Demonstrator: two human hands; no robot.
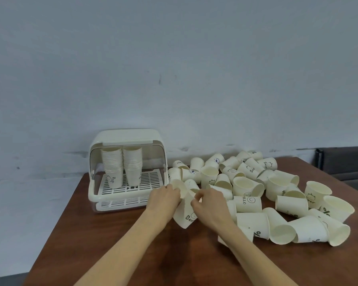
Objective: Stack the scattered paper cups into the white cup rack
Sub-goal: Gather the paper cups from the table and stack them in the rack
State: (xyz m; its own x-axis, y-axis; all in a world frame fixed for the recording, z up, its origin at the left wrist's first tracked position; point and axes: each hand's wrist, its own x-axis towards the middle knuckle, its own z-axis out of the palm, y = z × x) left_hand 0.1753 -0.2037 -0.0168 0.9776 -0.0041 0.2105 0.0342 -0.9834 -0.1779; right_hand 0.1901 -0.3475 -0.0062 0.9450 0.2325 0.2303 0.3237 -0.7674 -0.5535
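Left hand [163,198] and right hand [208,203] both grip one paper cup [184,215].

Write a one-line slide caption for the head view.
Both hands, left and right, grip paper cups beside a white cup rack holding two stacks, with loose cups scattered across the table.

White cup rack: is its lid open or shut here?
Open. The white cup rack has its front cover swung up over the top, so two stacks of cups on its slatted tray show unobstructed.
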